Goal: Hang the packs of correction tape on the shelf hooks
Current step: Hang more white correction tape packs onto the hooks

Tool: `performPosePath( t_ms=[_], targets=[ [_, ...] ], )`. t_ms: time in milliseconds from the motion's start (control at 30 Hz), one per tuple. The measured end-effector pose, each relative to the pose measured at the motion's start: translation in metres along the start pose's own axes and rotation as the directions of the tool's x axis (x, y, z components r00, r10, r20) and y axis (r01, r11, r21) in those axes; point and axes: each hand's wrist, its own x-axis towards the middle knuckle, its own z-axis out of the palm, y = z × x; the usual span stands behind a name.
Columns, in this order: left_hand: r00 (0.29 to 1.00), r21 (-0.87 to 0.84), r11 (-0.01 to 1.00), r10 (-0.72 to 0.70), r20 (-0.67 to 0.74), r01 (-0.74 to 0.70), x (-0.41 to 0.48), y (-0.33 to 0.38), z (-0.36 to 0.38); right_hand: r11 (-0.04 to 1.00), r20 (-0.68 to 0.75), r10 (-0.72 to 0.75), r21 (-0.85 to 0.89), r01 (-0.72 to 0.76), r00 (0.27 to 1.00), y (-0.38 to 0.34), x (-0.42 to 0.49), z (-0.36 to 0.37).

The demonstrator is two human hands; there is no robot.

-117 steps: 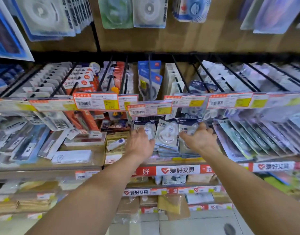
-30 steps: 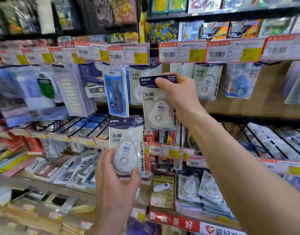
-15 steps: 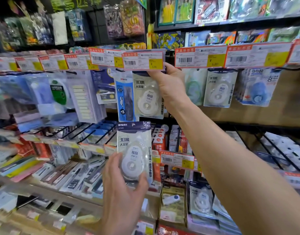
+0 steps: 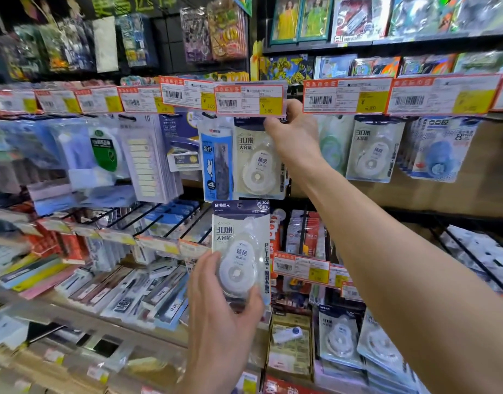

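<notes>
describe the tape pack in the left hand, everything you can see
The pack is a flat blister card: navy header strip with a hang hole, pale body printed with a large 30, clear plastic bubble over a white rounded dispenser. It is upright, front to the camera, on no hook, just below a matching pack hung higher up. The left hand grips its lower end around the bubble's base.

One wide-angle camera rides on my head, facing the shelves (image 4: 486, 189) squarely and close, within my reach; my right arm (image 4: 386, 265) and left grip (image 4: 221, 322) rise from the lower edge.
</notes>
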Motion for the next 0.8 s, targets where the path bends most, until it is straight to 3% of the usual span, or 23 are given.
performPosePath(
  t_ms=[267,433,500,633,800],
  targets=[
    [0.994,0.005,0.994,0.106,0.024,-0.106,0.007,0.004,0.002,0.991,-0.153,0.105,-0.061,-0.116,0.983,0.009,0.018,0.006],
    [0.985,0.037,0.985,0.171,0.017,-0.171,0.018,0.006,0.008,0.994,-0.19,0.092,-0.045,-0.102,0.977,0.017,-0.019,-0.013],
    [0.981,0.053,0.98,0.193,0.004,-0.193,0.023,0.009,0.013,0.994,-0.102,0.103,0.041,-0.099,0.989,0.021,-0.044,-0.022],
    [0.975,0.081,0.973,0.218,-0.035,-0.215,0.033,0.016,0.025,0.952,0.269,0.201,0.173,-0.252,0.942,0.031,-0.083,-0.034],
    [0.976,0.096,0.972,0.219,-0.02,-0.216,0.033,0.024,0.039,0.909,0.269,0.206,0.303,-0.286,0.941,0.036,-0.087,-0.042]
  ],
)
